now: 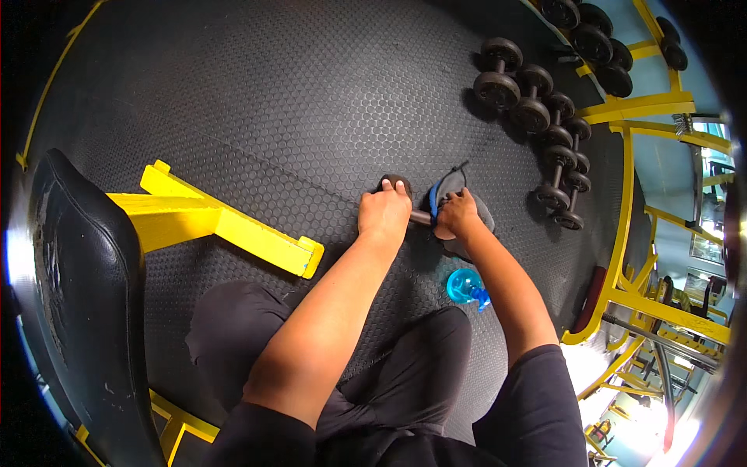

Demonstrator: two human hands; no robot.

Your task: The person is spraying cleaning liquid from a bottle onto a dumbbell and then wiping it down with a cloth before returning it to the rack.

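My left hand (pixel 385 213) rests over one round head of a dark dumbbell (pixel 421 218), fingers curled across its top. The dumbbell lies on the black floor, its short handle showing between my hands. My right hand (pixel 457 215) is at the other end, closed on a grey cloth item (pixel 482 211) with a blue edge and a thin black cord loop (pixel 454 170). What lies beneath that hand is mostly hidden. Close to my right forearm is a clear bottle (pixel 464 286) of blue liquid with a blue top.
Several dumbbells (pixel 533 114) stand in a row on the rubber floor (pixel 303 105) at the upper right, beside a yellow rack (pixel 627 216). A black padded bench (pixel 93 292) with a yellow frame (pixel 233 227) is at my left. My knees flank the near floor.
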